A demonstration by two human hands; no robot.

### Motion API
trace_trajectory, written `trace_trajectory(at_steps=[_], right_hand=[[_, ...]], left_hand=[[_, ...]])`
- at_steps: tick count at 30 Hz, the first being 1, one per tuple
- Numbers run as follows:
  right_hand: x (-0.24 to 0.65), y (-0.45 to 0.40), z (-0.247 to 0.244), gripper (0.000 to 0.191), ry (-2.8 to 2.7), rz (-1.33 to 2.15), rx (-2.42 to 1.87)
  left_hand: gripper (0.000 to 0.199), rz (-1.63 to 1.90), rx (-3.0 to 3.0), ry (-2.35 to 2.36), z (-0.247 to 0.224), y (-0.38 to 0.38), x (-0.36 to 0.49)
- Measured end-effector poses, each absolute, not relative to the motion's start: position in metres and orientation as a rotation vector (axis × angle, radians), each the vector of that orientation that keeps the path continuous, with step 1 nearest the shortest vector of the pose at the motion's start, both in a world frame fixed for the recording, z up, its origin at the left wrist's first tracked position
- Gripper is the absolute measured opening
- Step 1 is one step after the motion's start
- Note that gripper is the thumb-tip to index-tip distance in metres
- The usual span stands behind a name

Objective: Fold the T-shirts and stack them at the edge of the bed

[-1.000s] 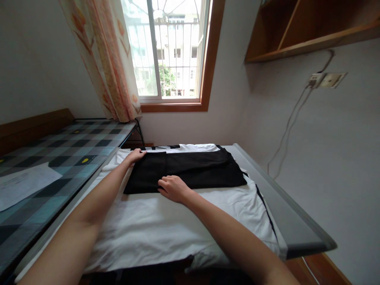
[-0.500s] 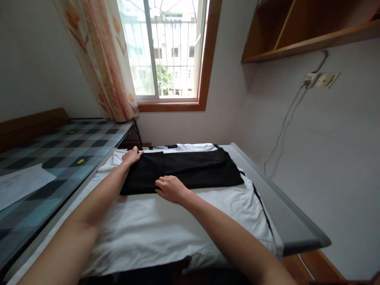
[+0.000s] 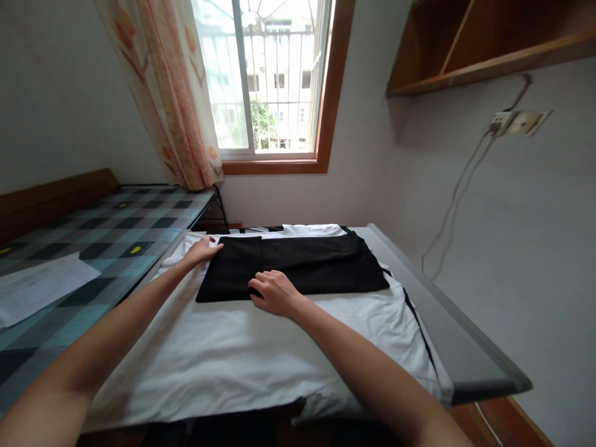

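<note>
A folded black garment (image 3: 316, 264), perhaps trousers, lies flat and lengthwise across a white cloth (image 3: 209, 360). A doubled-over section with a visible edge forms its left end. My left hand (image 3: 203, 249) is at the far left corner of the garment, thumb and fingers parted, beside the fabric rather than gripping it. My right hand (image 3: 275, 293) rests on the garment's near edge, left of its middle. Its fingers are curled against the black fabric, and the thumb side sits at the edge. What lies beneath the curled fingers is hidden.
The white cloth covers a grey-edged board or table (image 3: 475, 347). To the left is a bed with a checked cover (image 3: 153, 217) and a paper sheet (image 3: 46, 282) on it. A curtain (image 3: 177, 93), window (image 3: 279, 81), wooden shelf (image 3: 442, 81) and plugged-in cable (image 3: 454, 192) surround the area.
My left hand has loosened from the garment's far left corner, its fingers parting. My right hand keeps its place on the near edge. The whole view has shifted slightly.
</note>
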State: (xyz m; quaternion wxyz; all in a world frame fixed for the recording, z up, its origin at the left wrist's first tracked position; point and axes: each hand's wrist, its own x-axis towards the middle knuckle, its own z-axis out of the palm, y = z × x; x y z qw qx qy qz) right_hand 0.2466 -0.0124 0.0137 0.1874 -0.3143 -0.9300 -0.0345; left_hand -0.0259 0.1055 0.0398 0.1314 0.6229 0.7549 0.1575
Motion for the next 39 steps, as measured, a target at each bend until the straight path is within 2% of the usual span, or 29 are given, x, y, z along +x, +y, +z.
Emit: trace_trajectory(at_steps=[5, 12, 17, 24, 28, 35, 39], right_hand=[[0.246, -0.011, 0.012, 0.015, -2.617, -0.104, -0.861], [0.246, -0.009, 0.009, 0.014, -2.635, -0.085, -0.841], [0.246, -0.010, 0.009, 0.015, -2.630, -0.117, -0.824], [0.245, -0.010, 0.009, 0.015, -2.613, -0.114, -0.825], [0.244, -0.009, 0.007, 0.016, -2.629, -0.096, -0.839], [0.244, -0.009, 0.008, 0.016, -2.639, -0.105, -0.709], [0.243, -0.008, 0.007, 0.015, -2.614, -0.127, -0.703]], left_hand=[[0.045, 0.397, 1.571, 2.091, 0.041, 0.096, -0.019], [0.056, 0.420, 1.831, 2.301, 0.030, 0.098, -0.010], [0.051, 0.354, 1.909, 2.342, 0.025, 0.089, -0.001], [0.044, 0.526, 1.931, 2.302, 0.019, 0.092, -0.010], [0.038, 0.508, 1.906, 2.285, 0.018, 0.095, -0.014], [0.057, 0.501, 2.009, 2.256, 0.011, 0.081, 0.003], [0.061, 0.417, 2.030, 2.325, 0.007, 0.074, 0.016]])
